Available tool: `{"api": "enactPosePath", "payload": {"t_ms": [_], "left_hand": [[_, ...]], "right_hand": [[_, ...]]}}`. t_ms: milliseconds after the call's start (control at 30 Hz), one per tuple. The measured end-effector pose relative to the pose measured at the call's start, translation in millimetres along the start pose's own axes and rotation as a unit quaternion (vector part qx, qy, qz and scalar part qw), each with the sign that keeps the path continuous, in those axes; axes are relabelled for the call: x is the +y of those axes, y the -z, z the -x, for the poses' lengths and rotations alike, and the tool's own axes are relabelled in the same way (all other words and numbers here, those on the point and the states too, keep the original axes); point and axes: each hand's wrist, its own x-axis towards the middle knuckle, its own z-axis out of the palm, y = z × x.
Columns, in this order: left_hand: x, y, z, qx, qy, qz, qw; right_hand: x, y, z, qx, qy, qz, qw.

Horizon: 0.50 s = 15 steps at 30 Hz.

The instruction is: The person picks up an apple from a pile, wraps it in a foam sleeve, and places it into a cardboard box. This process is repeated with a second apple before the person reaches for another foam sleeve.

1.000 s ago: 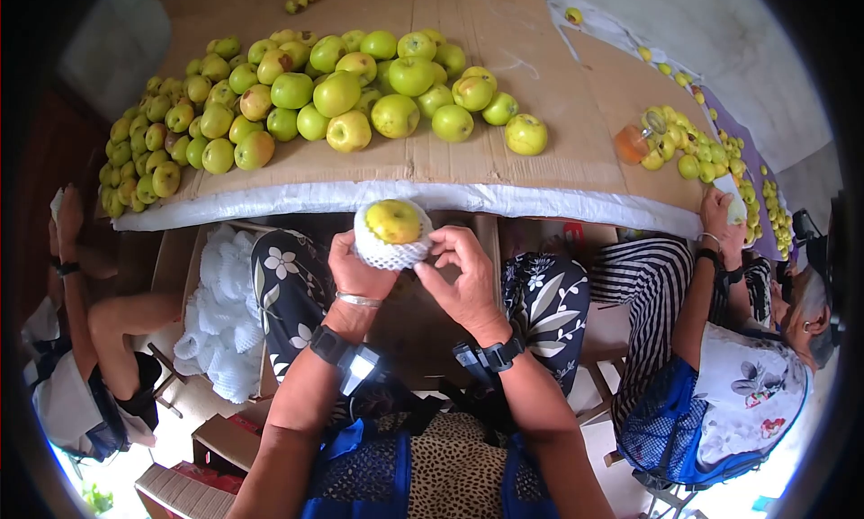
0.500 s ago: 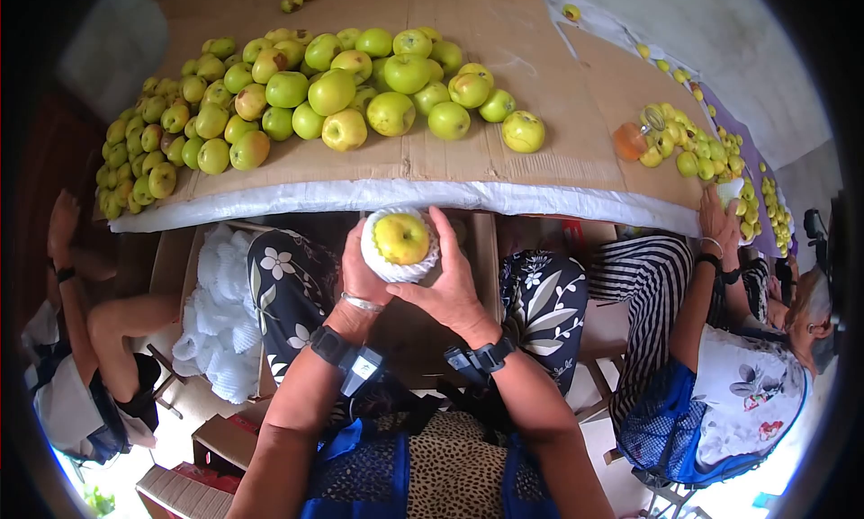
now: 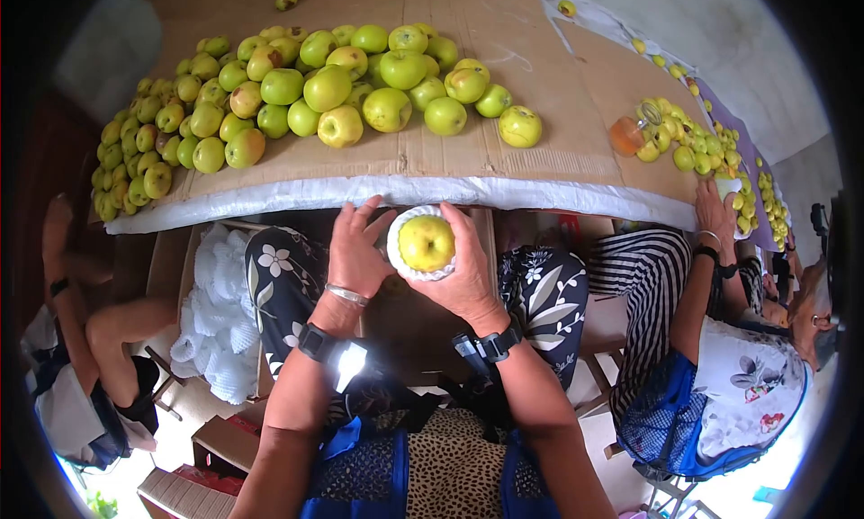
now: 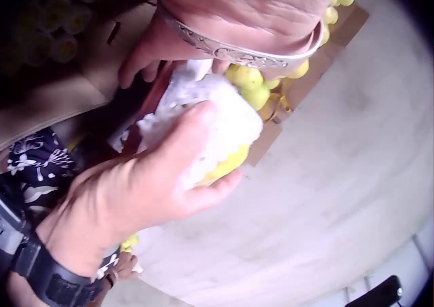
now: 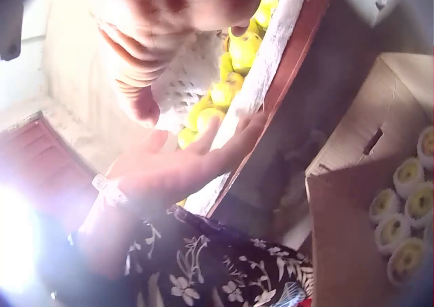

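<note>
A yellow-green apple (image 3: 426, 243) sits in a white foam net sleeve (image 3: 393, 251), its top facing up, just in front of the table edge. My right hand (image 3: 466, 281) grips the sleeved apple, thumb on one side and fingers round the other. Beside it, my left hand (image 3: 354, 254) has its fingers spread, close to the sleeve's left side. In the left wrist view the right hand (image 4: 135, 188) holds the sleeve (image 4: 220, 120) with some apple skin showing below. The right wrist view shows the left hand (image 5: 180, 171) extended beneath the sleeve (image 5: 182, 83).
A heap of apples (image 3: 297, 87) covers the cardboard-topped table (image 3: 531, 164). White foam sleeves (image 3: 216, 312) fill a box at my left. A carton (image 5: 352, 212) below holds several sleeved apples (image 5: 408, 259). People sit on both sides; an orange jar (image 3: 627, 137) stands right.
The sleeved apple has shifted right and turned upward. Both hands were on it earlier; my left hand has come away with fingers spread, and my right hand now holds it.
</note>
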Motion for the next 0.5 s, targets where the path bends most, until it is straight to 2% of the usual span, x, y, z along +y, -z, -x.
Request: {"api": "enactPosePath", "payload": {"t_ms": [67,100,133,200,300,400,433,467,500], "left_hand": [[-16.1,18.9,-11.9,-0.156,-0.058,-0.177,0.970],[-22.5,19.4,-10.7,-0.120,0.067,0.032,0.990],[-24.5,32.6,-13.3,-0.163,0.141,0.125,0.968],[-26.8,40.3,-17.5,-0.230,0.135,0.118,0.957],[-28.7,35.1,-9.2,-0.179,0.081,0.050,0.979],[-22.1,10.5,1.3,-0.139,0.047,0.026,0.989],[-21.5,22.7,-2.8,-0.145,0.049,0.022,0.988],[-22.1,32.0,-8.9,-0.175,0.053,0.018,0.983],[-27.2,48.3,-18.8,-0.140,0.028,0.010,0.990]], "right_hand": [[1.0,-2.4,-0.1,-0.029,0.045,-0.003,0.999],[-3.1,-4.0,-1.2,-0.052,0.055,-0.022,0.997],[-4.4,-5.6,-0.2,-0.059,0.052,-0.033,0.996],[-5.1,-5.1,3.1,-0.073,0.046,-0.051,0.995],[-5.0,-2.6,1.9,-0.072,0.072,-0.028,0.994],[-3.4,-3.3,0.7,-0.089,0.084,0.012,0.992],[0.0,-6.8,-3.0,-0.053,0.116,-0.001,0.992],[-1.8,-6.5,-3.2,-0.055,0.104,0.030,0.993],[1.6,-10.2,-1.5,-0.063,0.109,0.048,0.991]]}}
